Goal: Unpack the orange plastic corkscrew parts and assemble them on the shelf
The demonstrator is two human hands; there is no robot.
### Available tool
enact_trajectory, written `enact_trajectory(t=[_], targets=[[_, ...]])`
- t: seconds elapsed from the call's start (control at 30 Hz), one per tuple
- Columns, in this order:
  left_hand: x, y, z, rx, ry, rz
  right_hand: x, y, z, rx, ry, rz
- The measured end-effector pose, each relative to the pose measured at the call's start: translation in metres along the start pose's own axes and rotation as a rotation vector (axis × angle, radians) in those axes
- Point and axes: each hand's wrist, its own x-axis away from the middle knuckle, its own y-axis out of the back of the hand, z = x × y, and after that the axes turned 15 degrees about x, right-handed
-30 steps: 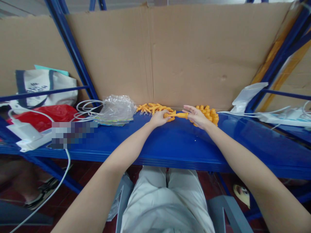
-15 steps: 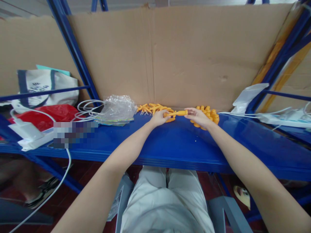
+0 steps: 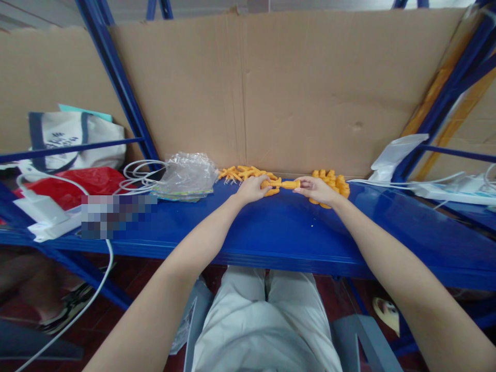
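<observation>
Both of my hands hold the ends of an orange plastic piece [image 3: 289, 184], lying sideways just above the blue shelf. My left hand [image 3: 250, 190] is closed round its branched, knobbed left part. At the cylindrical right end, my right hand [image 3: 316, 190] pinches with thumb and fingertips. Whether this is one piece or two joined parts I cannot tell. Behind my left hand lies a heap of branching orange pieces [image 3: 233, 172] with small metal chains. Beside and behind my right hand is a cluster of orange cylindrical pieces [image 3: 341, 185], partly hidden by it.
Clear plastic bags [image 3: 189, 175] lie left of the orange heap, near coiled white cables [image 3: 135, 175] and a power strip [image 3: 58, 227]. A cardboard panel [image 3: 302, 98] stands behind the blue shelf [image 3: 271, 232]. Another white power strip [image 3: 453, 192] is at right.
My right hand and the right end of the orange piece have dropped slightly, and its fingers are drawn closer together. My left hand stays nearly in place.
</observation>
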Motion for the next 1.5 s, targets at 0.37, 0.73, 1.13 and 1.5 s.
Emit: enact_trajectory(t=[0.37, 0.73, 1.13, 1.5], targets=[[-0.005, 0.0, 0.005, 0.065, 0.039, 0.029, 0.002, 0.0, 0.013, 0.369, 0.207, -0.159], [0.0, 0.005, 0.0, 0.06, -0.021, 0.026, 0.007, 0.0, 0.021, 0.214, -0.037, 0.004], [0.0, 0.004, 0.0, 0.041, -0.003, 0.001, 0.005, -0.001, 0.009, 0.075, -0.019, 0.005], [0.0, 0.003, 0.001, 0.028, 0.022, 0.011, -0.001, -0.002, 0.0, 0.103, -0.015, -0.02]])
